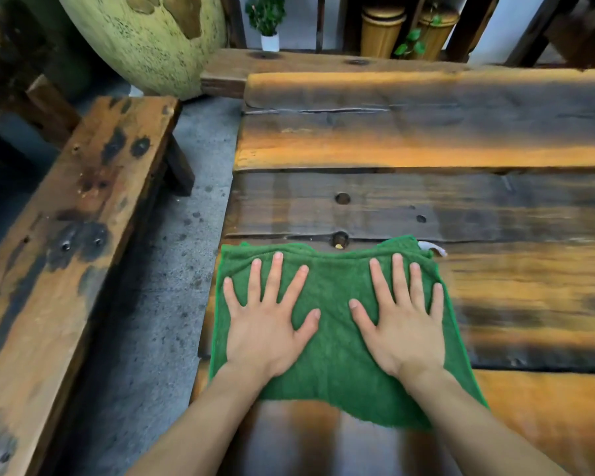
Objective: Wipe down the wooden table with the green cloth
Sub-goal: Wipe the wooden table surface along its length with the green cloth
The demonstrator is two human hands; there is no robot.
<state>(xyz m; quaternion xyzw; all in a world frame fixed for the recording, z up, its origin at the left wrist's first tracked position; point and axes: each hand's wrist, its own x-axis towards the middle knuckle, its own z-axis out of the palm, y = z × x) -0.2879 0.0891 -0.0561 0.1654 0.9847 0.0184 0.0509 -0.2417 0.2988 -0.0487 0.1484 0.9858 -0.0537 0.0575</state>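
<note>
Wooden table (pixel 426 207): green cloth (pixel 337 341) flat beneath left hand (pixel 265 338), right hand (pixel 404 334).

Bare forearms, no rings apparent on either hand (pixel 265 324).

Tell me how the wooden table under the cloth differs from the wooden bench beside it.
The wooden table is made of several broad planks laid side by side; the wooden bench shows a single narrower plank. The table carries the green cloth, pressed flat by the left hand and right hand; nothing lies on the bench. The bench sits to the left, across a strip of grey floor. Both are worn orange-brown wood with dark patches and holes.
</note>
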